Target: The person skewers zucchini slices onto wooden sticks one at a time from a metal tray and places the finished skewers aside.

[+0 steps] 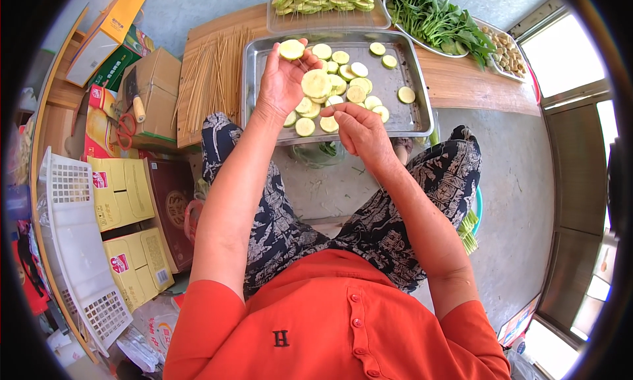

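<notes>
Above the left part of a metal tray (423,100), my left hand (284,81) is palm up and holds a round zucchini slice (292,49) at its fingertips. A larger slice (316,84) is just right of that palm, on what looks like a thin skewer. My right hand (357,128) pinches the skewer's near end between thumb and fingers, over the tray's front edge. Many loose zucchini slices (356,94) lie in the tray, some overlapping, mostly in its middle. Bamboo skewers (210,78) lie in a spread bundle on the wooden table left of the tray.
Behind the tray, a clear plastic container (329,21) holds skewered slices. Leafy greens (440,21) on a plate and a white dish of small cut pieces (504,51) stand at the back right. Left are a cardboard box (151,91), red-handled scissors (126,131) and a white plastic basket (81,251).
</notes>
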{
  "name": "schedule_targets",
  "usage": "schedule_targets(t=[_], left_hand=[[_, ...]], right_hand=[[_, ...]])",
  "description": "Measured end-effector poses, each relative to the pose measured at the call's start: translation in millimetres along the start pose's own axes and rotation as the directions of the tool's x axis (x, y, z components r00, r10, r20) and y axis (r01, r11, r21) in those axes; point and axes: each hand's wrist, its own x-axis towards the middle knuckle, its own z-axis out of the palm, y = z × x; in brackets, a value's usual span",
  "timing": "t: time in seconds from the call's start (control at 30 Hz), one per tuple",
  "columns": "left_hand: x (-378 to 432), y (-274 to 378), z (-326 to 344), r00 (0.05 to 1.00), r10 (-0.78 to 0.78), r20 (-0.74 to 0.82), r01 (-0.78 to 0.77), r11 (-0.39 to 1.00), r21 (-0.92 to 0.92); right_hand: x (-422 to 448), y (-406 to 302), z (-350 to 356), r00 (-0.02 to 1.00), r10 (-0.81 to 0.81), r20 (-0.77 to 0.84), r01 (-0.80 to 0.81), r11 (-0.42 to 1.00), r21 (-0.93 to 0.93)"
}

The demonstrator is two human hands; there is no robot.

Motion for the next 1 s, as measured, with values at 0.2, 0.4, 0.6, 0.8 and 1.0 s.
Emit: schedule_targets(t=[0.2,0.4,0.6,0.8,1.0], left_hand=[[-2.3,-13.1,12.0,0.993,-0.093,-0.068,0.08,0.982,-0.174],[-4.0,-8.3,14.8,0.996,-0.029,0.079,0.032,0.999,-0.033],[-7.3,-9.2,22.9,0.998,0.046,-0.046,-0.043,0.997,0.059],[-9.6,-6.7,24.6,0.993,0.104,-0.062,-0.081,0.952,0.297],[-5.1,3.4,14.7,0.963,0.118,-0.243,-0.096,0.99,0.102]], right_hand=[[5.0,-1.2,-0.3,1.0,0.009,-0.019,-0.007,0.998,0.065],[9.5,2.8,2.2,1.0,0.01,-0.015,-0.008,0.993,0.121],[10.4,3.2,5.1,1.0,-0.003,-0.029,0.005,0.998,0.067],[10.0,3.9,5.9,0.999,-0.007,-0.046,0.009,0.999,0.043],[8.7,5.2,8.2,1.0,-0.01,0.002,0.01,1.0,0.023]])
